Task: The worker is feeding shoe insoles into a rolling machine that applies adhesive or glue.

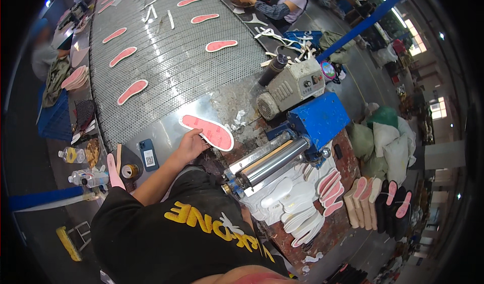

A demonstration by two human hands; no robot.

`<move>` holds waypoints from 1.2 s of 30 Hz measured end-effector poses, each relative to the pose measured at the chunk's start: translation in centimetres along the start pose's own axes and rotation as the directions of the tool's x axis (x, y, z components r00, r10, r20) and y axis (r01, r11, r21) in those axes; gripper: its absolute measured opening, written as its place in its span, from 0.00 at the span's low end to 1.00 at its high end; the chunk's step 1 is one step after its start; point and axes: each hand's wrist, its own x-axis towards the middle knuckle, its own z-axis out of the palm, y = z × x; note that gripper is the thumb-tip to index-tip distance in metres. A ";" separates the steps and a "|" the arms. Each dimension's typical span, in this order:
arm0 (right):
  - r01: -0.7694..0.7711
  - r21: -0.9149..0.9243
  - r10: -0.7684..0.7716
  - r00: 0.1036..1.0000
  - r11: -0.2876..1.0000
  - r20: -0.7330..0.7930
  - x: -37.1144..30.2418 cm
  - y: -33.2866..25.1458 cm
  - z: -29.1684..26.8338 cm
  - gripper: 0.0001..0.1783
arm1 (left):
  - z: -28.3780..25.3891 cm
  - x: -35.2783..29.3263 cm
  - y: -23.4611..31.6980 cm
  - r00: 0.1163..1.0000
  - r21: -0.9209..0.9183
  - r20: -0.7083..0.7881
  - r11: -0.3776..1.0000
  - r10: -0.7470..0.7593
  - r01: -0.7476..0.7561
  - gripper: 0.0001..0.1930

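My left hand grips the edge of a pink insole with a white border, thumb on top and fingers beneath. The insole is held over the near end of a wire-mesh conveyor, beside a roller machine with shiny metal rollers. A bit of my right arm shows beside my shirt, but the right hand is hidden. Close to the rollers lie overlapping white insole pieces and a fanned stack of pink insoles.
Several pink insoles lie spaced along the mesh conveyor. A motor box and blue machine housing stand at the right. At left are a phone, a can and plastic bottles. Two people sit beside the conveyor.
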 end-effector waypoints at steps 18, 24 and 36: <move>-0.036 0.013 0.035 0.998 0.999 0.059 1.2 -0.2 -1.9 0.17 | -1.0 -0.4 -0.3 0.996 -0.025 -0.090 1.000 -0.004 0.002 0.19; -0.045 -0.018 0.046 0.995 0.999 0.090 1.3 -0.3 -3.0 0.16 | -1.7 -0.8 -0.1 0.990 -0.027 -0.140 1.000 -0.009 0.006 0.22; -0.050 -0.030 0.052 0.995 0.998 0.088 0.8 -0.4 -4.1 0.16 | -2.6 -1.7 0.2 0.984 -0.031 -0.157 0.995 0.084 -0.090 0.23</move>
